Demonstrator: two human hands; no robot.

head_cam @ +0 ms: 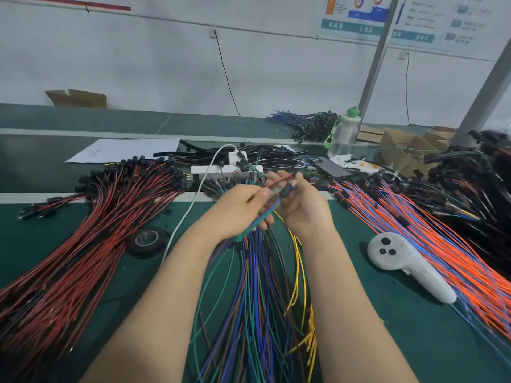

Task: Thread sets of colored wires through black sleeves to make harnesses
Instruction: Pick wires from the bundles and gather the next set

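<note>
My left hand (240, 208) grips a small set of blue, green and red wires (265, 215) above the green bench. Close beside it, my right hand (300, 200) pinches a short black sleeve (287, 189) on the same wires, with a red wire running out past its fingers. Loose blue, green, brown and yellow wires (257, 299) hang and spread below both hands toward me. A heap of black sleeves (235, 153) lies further back on the bench.
Red and black harnesses (83, 244) fan across the left. Orange and blue harnesses (431, 233) cover the right. A white controller (406, 264), a black roll of tape (148, 240), a white power strip (221, 170) with its cable, a phone (330, 165) and a bottle (344, 134) lie around.
</note>
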